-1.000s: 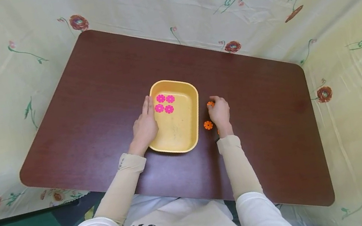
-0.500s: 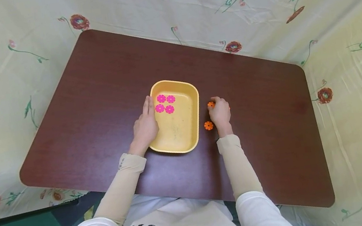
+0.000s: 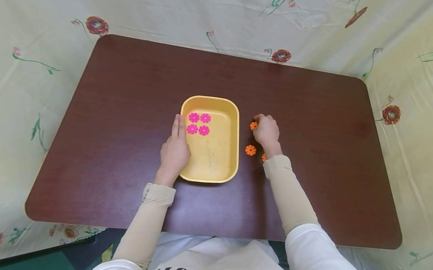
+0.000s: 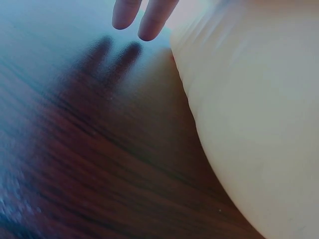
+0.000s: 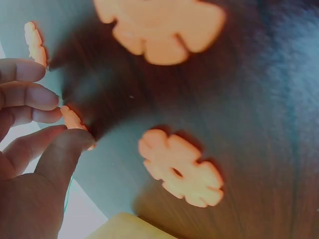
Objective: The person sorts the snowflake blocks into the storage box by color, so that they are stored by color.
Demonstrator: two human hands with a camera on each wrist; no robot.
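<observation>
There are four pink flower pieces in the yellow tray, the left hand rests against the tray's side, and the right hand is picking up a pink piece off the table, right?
Not quite: the piece at the right hand is orange, as the head view shows. Four pink flower pieces do lie in the yellow tray, with the left hand against its side.

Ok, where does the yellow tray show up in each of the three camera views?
Head view: the yellow tray sits mid-table, holding four pink flowers.
Left wrist view: its pale outer wall fills the right side, with the left hand's fingertips at the top.
Right wrist view: only a yellow corner shows at the bottom edge.
Shared landmark: the dark brown table.
</observation>
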